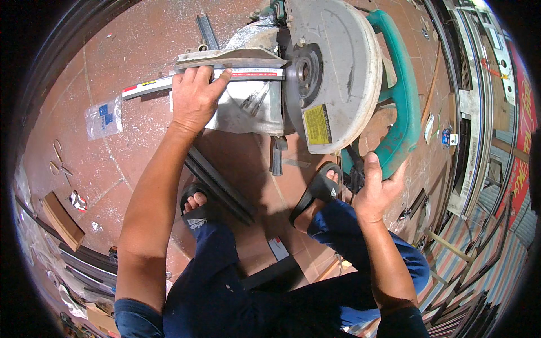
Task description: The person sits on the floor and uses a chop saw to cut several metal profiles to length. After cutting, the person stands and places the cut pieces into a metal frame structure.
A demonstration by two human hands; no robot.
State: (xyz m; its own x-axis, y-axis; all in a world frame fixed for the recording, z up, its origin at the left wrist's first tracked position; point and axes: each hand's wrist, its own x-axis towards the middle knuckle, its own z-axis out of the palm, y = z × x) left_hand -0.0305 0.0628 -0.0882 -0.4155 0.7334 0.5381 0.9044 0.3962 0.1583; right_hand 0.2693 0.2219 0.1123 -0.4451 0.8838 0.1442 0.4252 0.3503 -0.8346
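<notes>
Head view: left hand (197, 96) grasps pale bar (149, 86), which lies across saw base (242, 115), against the fence (234, 58). Bar's left end juts past the base over reddish floor (135, 50); plastic bag (104, 119) just below that end, scissors (59, 165) farther out. Right hand (380, 188) grasps lower end of green handle (403, 101). Dark rails (220, 186) take up floor between base and left sandal (194, 211); long frames (473, 141) bound the right side. Bar's right end meets blade guard (338, 67); contact with blade can't be made out. Left fingertips and most right fingers hidden. Legs cut off at lower edge.
</notes>
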